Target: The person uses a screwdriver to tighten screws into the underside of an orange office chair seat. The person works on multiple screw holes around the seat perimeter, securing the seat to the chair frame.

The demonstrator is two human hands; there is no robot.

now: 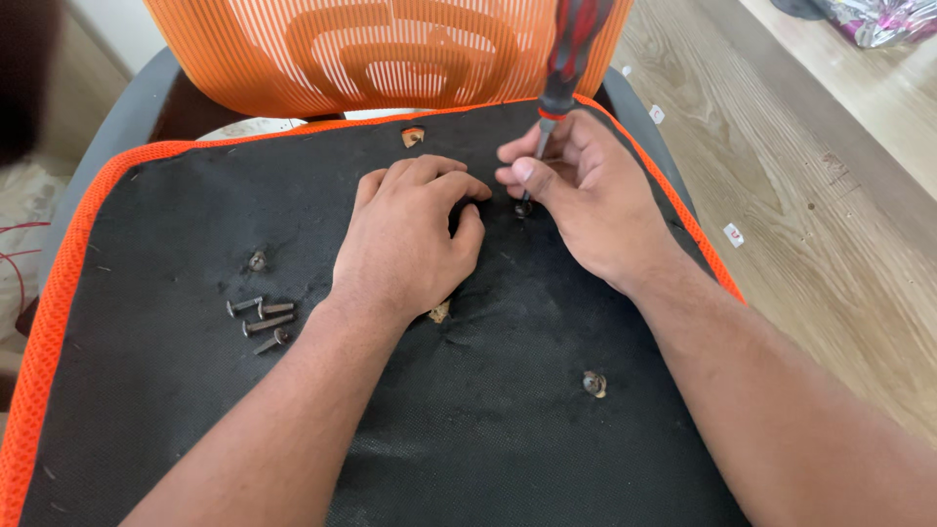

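Right hand (pixel 586 200): thumb and fingers pinched round the shaft of a screwdriver (pixel 566 59), held near upright, tip on a screw (pixel 524 208) in the black seat underside (pixel 468 420); left hand (pixel 410 234): fingers curled, knuckles up, resting on the fabric just beside that screw, gripping nothing visible; four loose bolts (pixel 262 322) lie well left; seated screws at (pixel 257 261) and (pixel 593 384); orange mesh backrest (pixel 381 49) beyond; wood floor (pixel 830 224) right.

Black seat underside (pixel 410 420) edged orange; red-and-grey screwdriver (pixel 571 59); orange mesh backrest (pixel 390 49).
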